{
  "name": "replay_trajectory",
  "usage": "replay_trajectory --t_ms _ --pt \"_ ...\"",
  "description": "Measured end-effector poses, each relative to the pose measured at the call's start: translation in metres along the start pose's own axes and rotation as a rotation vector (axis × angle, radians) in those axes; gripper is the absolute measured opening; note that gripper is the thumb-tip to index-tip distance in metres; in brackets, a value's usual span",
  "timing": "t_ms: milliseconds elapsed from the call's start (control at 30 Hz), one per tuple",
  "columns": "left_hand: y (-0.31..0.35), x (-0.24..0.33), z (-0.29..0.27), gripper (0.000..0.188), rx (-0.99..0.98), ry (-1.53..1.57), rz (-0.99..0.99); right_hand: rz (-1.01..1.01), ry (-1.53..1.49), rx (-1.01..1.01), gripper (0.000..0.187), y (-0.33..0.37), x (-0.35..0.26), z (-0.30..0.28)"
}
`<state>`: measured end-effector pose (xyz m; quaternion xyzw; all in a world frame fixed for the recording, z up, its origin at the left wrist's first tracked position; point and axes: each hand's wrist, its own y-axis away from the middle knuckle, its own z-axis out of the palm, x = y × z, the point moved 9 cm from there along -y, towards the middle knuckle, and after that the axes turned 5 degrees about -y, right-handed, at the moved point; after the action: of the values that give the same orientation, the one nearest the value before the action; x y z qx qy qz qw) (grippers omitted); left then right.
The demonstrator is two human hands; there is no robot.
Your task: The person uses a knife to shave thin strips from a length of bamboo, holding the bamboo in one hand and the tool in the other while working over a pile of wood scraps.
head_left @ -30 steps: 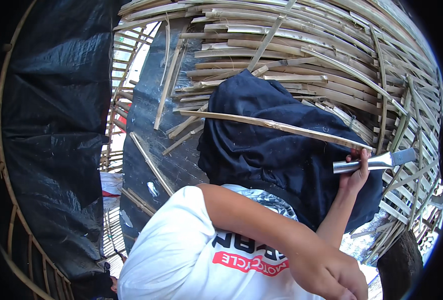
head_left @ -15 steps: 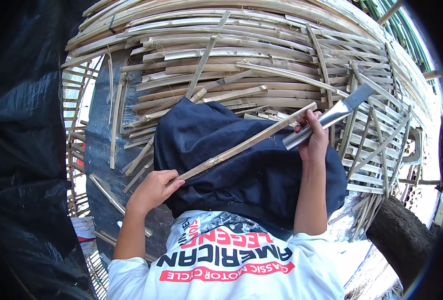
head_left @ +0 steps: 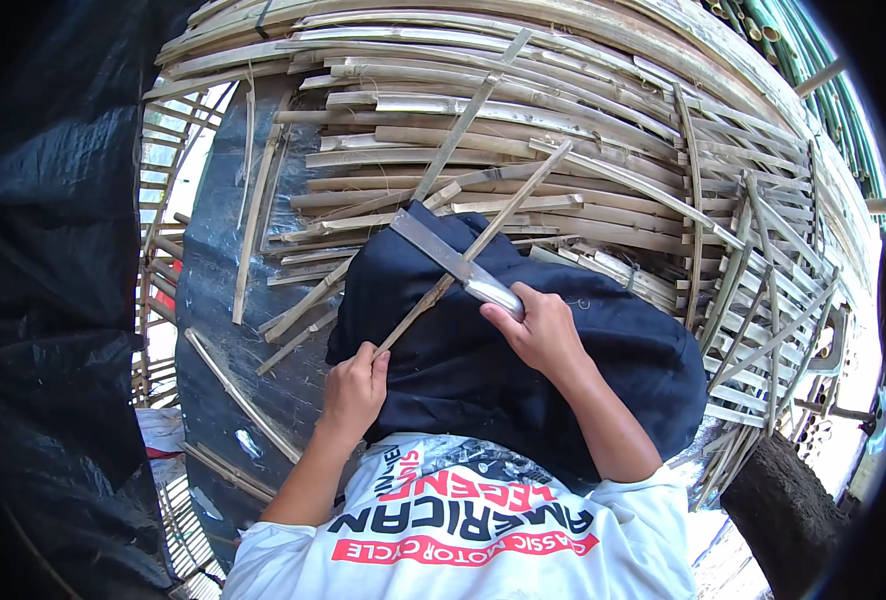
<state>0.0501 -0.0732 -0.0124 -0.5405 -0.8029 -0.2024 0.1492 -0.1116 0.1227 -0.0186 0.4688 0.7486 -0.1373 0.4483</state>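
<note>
Head | left hand (head_left: 354,396) grips strip (head_left: 525,193) | right hand (head_left: 546,328) grips knife (head_left: 431,246) across it | bamboo pile (head_left: 523,140) beyond | black sheet (head_left: 58,270) left

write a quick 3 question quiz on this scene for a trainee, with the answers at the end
1. Which hand holds the metal-bladed tool?
2. True or false: from this view, the tool crosses in front of the bamboo strip.
3. In this picture, the left hand grips the strip: A) at its middle, B) by its lower end, or C) by its upper end?

Key: 1. The right hand. 2. True. 3. B.
</note>
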Motion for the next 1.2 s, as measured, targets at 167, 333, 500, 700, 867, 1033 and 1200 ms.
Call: replay_trajectory --t_ms 167,333,500,700,867,1033,1200 --pt "-0.003 -0.003 0.01 0.025 0.003 -0.074 -0.013 -0.045 0.168 -0.061 0.054 -0.015 0.008 0.01" --pt "-0.009 -0.002 0.016 0.026 -0.045 -0.045 -0.006 -0.103 0.241 -0.095 0.065 -0.017 0.018 0.02" --pt "-0.013 -0.005 0.017 0.026 -0.057 -0.047 -0.02 -0.222 0.442 -0.044 0.067 -0.039 0.026 0.024" --pt "-0.005 -0.022 0.01 0.025 0.008 0.0 -0.02 -0.078 0.538 0.214 0.062 -0.077 0.039 -0.034" --pt "-0.02 0.001 0.022 0.022 0.015 0.041 0.072 0.27 0.413 0.585 0.06 -0.038 0.098 -0.211" --pt "-0.01 -0.017 0.014 0.024 0.026 0.136 -0.044 0.127 0.428 0.364 0.059 -0.036 -0.002 -0.166" --pt "-0.004 0.01 0.017 0.028 0.059 0.101 0.024 0.111 0.22 0.327 0.065 0.005 0.032 -0.141"
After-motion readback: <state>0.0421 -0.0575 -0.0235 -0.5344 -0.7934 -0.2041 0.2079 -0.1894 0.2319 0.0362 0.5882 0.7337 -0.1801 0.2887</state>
